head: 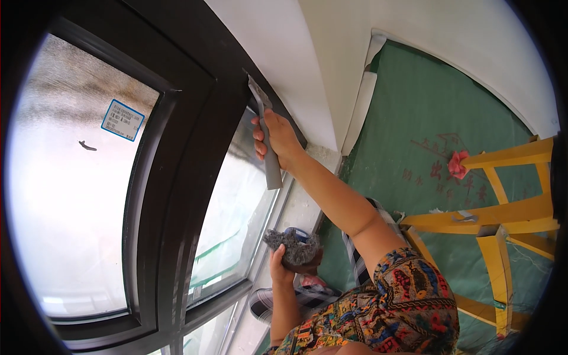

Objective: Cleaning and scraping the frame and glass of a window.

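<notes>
My right hand [279, 137] grips the grey handle of a scraper [271, 171]. Its metal blade points up along the dark window frame [195, 111], close against the frame's edge beside the white wall; whether it touches cannot be told. Lower down, my left hand [280, 266] holds a clump of grey fuzzy material [295, 248], perhaps a rag or steel wool. A blue round thing [298, 234] shows just behind the clump, partly hidden by it. One glass pane [71, 213] bears a blue-edged label [123, 120] with writing and a dark smear [87, 146].
A yellow ladder-like stand [479, 217] rises on the right, with a pink wad [458, 164] on one leg end. Green sheeting [399, 133] with red printed characters covers the floor. A pale sill [301, 204] runs below the window. Plaid fabric [355, 248] shows under my right arm.
</notes>
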`<state>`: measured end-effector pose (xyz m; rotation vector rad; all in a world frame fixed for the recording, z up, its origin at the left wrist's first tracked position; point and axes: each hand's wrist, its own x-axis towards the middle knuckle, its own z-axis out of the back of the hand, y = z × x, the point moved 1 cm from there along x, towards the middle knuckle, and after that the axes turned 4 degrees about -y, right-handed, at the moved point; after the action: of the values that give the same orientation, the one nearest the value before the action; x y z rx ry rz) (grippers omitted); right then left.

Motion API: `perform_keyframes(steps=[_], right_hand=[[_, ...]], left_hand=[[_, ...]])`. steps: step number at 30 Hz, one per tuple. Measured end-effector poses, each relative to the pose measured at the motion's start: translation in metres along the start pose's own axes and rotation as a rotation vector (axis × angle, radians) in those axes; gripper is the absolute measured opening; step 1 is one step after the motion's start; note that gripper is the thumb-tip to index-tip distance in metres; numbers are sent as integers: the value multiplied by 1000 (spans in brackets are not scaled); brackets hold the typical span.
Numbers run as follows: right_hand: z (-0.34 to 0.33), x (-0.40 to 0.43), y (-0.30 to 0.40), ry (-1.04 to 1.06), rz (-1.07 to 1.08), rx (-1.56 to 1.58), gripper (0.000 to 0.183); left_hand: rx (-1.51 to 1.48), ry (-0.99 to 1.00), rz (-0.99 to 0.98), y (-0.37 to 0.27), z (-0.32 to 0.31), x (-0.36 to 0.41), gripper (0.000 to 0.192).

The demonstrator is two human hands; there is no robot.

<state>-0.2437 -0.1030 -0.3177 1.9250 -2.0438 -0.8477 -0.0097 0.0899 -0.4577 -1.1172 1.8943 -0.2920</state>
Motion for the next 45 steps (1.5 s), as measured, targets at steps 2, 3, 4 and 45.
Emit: perform_keyframes(steps=[2, 3, 4, 45], right_hand=[[-2, 0, -1, -25, 8, 14, 41], [-4, 2, -5, -27, 6, 17, 41], [-8, 4, -9, -30, 49, 27, 40], [-6, -3, 15, -4, 14, -111, 37]], left_hand=[[-2, -8, 9, 1, 0, 0, 43], [-4, -14, 17, 0, -1, -1, 43], [-1, -16, 18, 0, -2, -1, 43], [112, -2, -13, 5, -1, 6, 44]])
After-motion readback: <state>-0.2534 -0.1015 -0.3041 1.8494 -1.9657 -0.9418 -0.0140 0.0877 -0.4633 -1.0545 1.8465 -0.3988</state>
